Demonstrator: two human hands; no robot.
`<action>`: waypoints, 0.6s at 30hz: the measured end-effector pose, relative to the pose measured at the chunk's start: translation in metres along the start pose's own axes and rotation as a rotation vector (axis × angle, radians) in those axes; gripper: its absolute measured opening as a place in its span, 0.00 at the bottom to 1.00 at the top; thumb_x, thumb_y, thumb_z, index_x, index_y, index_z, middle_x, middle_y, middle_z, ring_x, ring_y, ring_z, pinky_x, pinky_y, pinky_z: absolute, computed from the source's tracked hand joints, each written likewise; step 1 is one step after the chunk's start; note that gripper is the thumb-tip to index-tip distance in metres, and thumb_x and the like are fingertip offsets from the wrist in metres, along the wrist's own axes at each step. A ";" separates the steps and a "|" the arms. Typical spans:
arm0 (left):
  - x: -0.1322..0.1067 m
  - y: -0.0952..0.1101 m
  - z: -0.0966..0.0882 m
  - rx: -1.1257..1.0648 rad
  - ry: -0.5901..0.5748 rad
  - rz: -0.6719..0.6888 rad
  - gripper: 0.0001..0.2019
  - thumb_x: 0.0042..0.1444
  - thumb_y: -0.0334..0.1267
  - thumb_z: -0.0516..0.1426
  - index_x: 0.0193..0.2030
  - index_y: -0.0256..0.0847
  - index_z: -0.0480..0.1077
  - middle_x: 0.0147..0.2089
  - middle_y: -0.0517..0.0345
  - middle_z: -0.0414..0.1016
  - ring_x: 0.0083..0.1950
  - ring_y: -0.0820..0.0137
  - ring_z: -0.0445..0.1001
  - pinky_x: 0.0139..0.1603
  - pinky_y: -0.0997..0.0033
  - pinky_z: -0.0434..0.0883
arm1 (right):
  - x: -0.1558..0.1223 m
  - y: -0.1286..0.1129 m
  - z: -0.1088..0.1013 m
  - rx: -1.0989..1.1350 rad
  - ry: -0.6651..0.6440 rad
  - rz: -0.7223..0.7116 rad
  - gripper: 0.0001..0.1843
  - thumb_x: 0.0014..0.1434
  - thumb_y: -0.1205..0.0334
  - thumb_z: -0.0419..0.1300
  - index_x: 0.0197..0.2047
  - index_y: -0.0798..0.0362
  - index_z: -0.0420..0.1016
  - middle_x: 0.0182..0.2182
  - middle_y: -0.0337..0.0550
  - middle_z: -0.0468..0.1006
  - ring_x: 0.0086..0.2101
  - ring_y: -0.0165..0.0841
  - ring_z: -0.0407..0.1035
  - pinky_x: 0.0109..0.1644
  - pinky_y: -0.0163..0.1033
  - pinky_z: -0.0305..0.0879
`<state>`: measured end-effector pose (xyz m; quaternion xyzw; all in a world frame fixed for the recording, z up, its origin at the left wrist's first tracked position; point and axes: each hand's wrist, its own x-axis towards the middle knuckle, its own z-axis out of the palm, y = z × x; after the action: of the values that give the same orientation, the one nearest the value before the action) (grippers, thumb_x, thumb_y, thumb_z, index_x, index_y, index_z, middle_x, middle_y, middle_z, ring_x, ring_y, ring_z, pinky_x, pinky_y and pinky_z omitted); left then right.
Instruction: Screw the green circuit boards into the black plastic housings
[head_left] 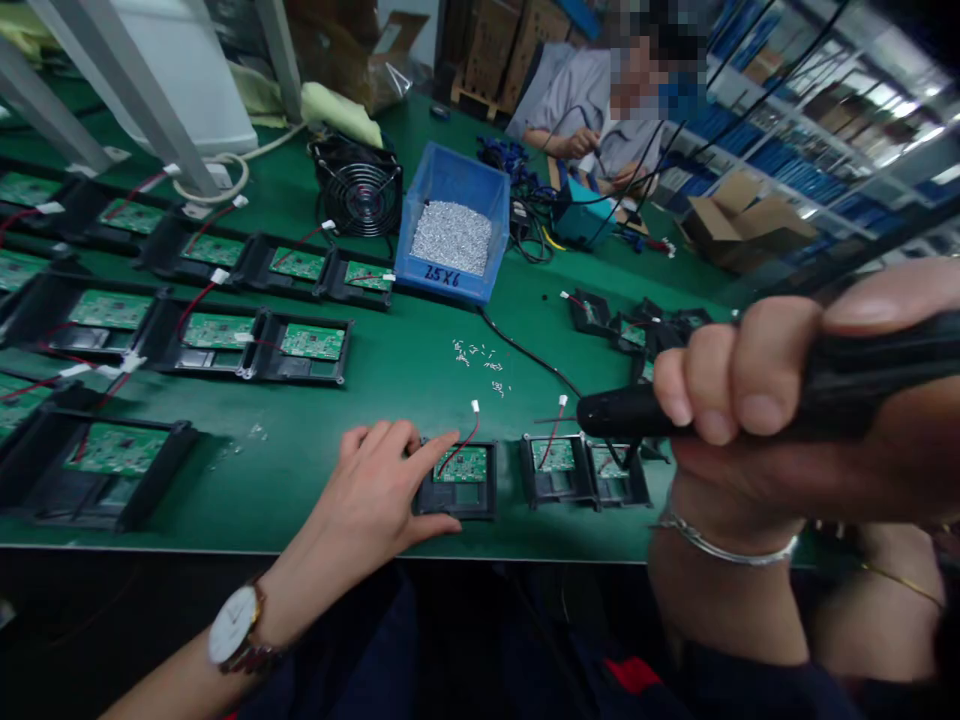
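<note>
My left hand (375, 490) grips the left side of a small black plastic case (486, 505) on the green table, its fingers at the upper edge and thumb at the lower. Inside the case is a green circuit board (466, 464), from which a red and black wire with a white connector (475, 406) sticks up. My right hand (750, 400) is wrapped round a black electric screwdriver (626, 414), held close to the camera with its thin bit pointing left. The bit appears raised above two neighbouring cases (559, 490). Loose small screws (480, 360) lie beyond the left hand.
A blue bin (457, 282) full of small metal screws stands farther back, beside a black fan (364, 195). Rows of black cases with boards (315, 345) fill the left side. More cases (634, 330) sit at right. A co-worker (577, 110) sits across the table.
</note>
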<state>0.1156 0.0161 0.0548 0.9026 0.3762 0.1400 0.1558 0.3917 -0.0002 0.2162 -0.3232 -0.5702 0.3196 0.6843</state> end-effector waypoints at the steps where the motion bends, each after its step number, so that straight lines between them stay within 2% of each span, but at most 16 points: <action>1: 0.002 0.004 0.001 -0.001 -0.020 0.005 0.47 0.49 0.56 0.80 0.74 0.51 0.72 0.51 0.49 0.82 0.52 0.48 0.78 0.55 0.49 0.65 | 0.007 -0.009 -0.007 -0.038 0.028 -0.029 0.12 0.57 0.52 0.80 0.41 0.45 0.86 0.19 0.31 0.71 0.15 0.30 0.62 0.18 0.43 0.62; 6: 0.019 0.036 0.015 -0.025 -0.090 0.036 0.45 0.54 0.53 0.78 0.75 0.42 0.70 0.51 0.46 0.88 0.51 0.46 0.83 0.55 0.48 0.66 | 0.020 -0.041 -0.032 -0.148 0.157 -0.187 0.13 0.55 0.50 0.80 0.37 0.44 0.85 0.19 0.32 0.69 0.16 0.30 0.59 0.20 0.44 0.59; 10: 0.036 0.065 0.029 0.000 -0.111 0.035 0.44 0.56 0.55 0.76 0.74 0.43 0.71 0.52 0.42 0.89 0.51 0.44 0.86 0.51 0.50 0.69 | 0.009 -0.055 -0.046 -0.207 0.204 -0.272 0.11 0.57 0.52 0.78 0.37 0.45 0.83 0.18 0.30 0.68 0.16 0.28 0.58 0.20 0.41 0.57; 14: 0.058 0.098 0.042 0.010 -0.189 0.015 0.43 0.58 0.57 0.74 0.76 0.43 0.69 0.48 0.42 0.90 0.50 0.44 0.88 0.49 0.53 0.71 | -0.007 -0.060 -0.056 -0.122 0.239 -0.296 0.09 0.60 0.55 0.75 0.40 0.48 0.82 0.19 0.30 0.70 0.17 0.27 0.61 0.21 0.37 0.62; 18: 0.083 0.134 0.050 -0.002 -0.231 -0.002 0.41 0.62 0.55 0.71 0.77 0.40 0.66 0.46 0.41 0.91 0.50 0.44 0.89 0.52 0.51 0.74 | -0.027 -0.053 -0.054 -0.096 0.224 -0.237 0.08 0.64 0.55 0.71 0.43 0.47 0.80 0.20 0.28 0.71 0.17 0.27 0.64 0.23 0.36 0.67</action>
<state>0.2750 -0.0222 0.0720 0.9122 0.3563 0.0355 0.1991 0.4446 -0.0575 0.2359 -0.3197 -0.5390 0.1709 0.7604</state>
